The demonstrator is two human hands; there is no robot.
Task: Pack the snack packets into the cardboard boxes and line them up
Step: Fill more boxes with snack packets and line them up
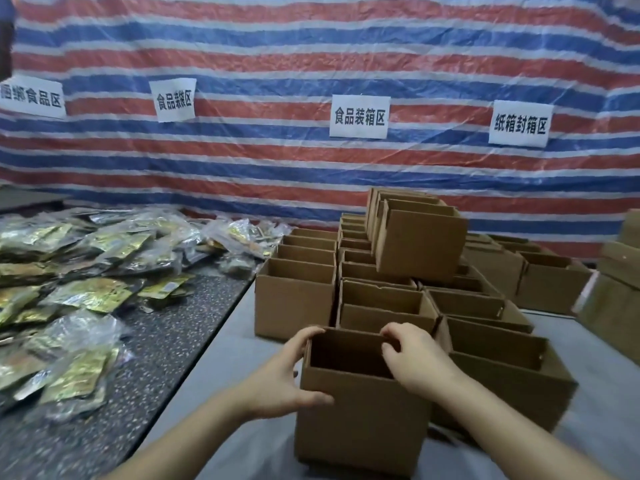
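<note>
An open, empty cardboard box point(360, 420) stands nearest to me on the grey table. My left hand point(287, 375) grips its left wall, thumb on the front face and fingers curled over the far left corner. My right hand point(412, 358) grips the right side of the rim, fingers hooked over its far edge. A heap of shiny green and gold snack packets point(86, 271) lies on the dark speckled surface at the left. Several more open boxes point(294, 296) stand in rows behind the held one.
A few boxes are stacked higher at the middle back point(420, 237). More cartons point(620, 285) stand at the right edge. A red, white and blue striped tarp point(311, 64) with white paper signs hangs behind. The grey table point(214, 368) adjoins the speckled surface point(166, 341).
</note>
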